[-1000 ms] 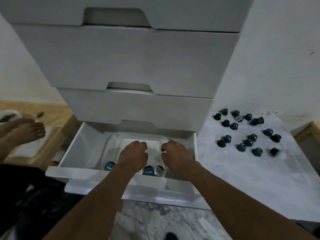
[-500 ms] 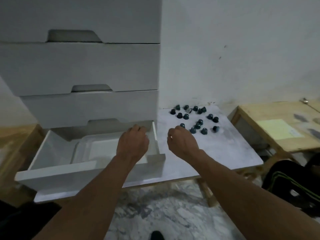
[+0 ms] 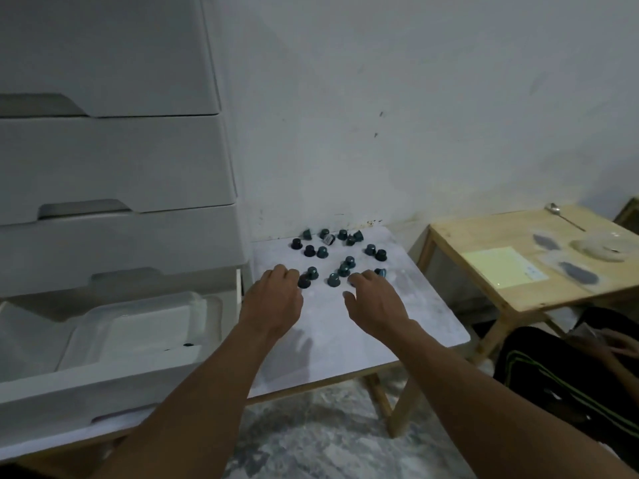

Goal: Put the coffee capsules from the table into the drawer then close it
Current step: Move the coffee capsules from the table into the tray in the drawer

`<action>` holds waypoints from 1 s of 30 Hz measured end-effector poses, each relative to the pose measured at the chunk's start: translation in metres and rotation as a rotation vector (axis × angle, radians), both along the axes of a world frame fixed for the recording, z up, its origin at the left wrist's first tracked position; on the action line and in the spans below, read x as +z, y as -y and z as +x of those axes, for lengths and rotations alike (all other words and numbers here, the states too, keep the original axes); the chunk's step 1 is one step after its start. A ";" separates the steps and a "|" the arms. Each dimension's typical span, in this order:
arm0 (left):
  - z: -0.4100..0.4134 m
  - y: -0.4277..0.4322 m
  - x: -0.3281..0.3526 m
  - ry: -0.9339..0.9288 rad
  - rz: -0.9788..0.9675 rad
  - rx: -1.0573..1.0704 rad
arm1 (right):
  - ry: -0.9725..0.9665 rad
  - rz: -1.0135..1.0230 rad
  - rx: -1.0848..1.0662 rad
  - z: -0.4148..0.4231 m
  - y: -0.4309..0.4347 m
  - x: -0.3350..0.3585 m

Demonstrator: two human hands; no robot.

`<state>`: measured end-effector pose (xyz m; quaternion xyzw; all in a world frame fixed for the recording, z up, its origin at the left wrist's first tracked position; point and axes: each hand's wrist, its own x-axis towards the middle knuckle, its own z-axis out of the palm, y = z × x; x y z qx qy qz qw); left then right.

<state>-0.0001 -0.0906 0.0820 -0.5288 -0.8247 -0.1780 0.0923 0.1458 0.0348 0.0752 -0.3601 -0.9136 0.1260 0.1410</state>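
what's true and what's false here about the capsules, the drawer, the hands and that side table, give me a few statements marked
1. Dark teal coffee capsules lie scattered on the white table. True.
2. The bottom white drawer stands open. True.
3. The left hand and the right hand reach into that drawer. False: both are over the table, at the nearest capsules.
4. The light wooden side table is bare. False: a metal spoon and a pale yellow sheet lie on it.
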 end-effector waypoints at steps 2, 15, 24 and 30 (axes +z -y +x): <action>0.007 -0.026 -0.003 0.033 -0.004 0.055 | -0.001 -0.007 0.027 0.003 -0.025 -0.003; 0.012 -0.119 -0.038 0.232 -0.143 0.322 | 0.091 -0.120 0.268 -0.022 -0.138 -0.023; -0.042 -0.152 -0.075 0.290 -0.285 0.382 | 0.189 -0.206 0.387 -0.102 -0.170 -0.058; -0.084 -0.182 -0.105 0.392 -0.325 0.377 | 0.307 -0.275 0.388 -0.152 -0.190 -0.085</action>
